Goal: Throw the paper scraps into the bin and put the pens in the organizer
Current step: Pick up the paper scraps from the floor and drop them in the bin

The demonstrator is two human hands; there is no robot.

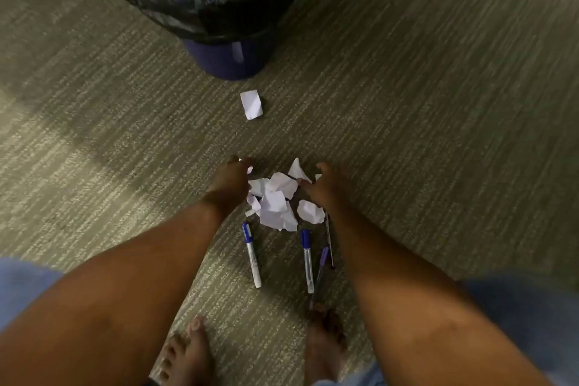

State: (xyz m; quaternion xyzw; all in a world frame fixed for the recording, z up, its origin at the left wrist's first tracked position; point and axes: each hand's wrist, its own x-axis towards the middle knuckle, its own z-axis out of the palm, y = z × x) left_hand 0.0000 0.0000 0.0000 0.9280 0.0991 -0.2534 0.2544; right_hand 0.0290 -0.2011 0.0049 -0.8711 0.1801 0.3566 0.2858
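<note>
No text, label, brand, number or sign can be read anywhere in the view. The two white markers with blue caps, the left marker [251, 255] and the right marker [307, 261], each carry small dark print along the barrel, but it is too blurred and too small to make out. The crumpled paper scraps [275, 201] and the single scrap [251, 104] lying nearer the bin [200, 14] show only faint creases and no legible writing.
</note>
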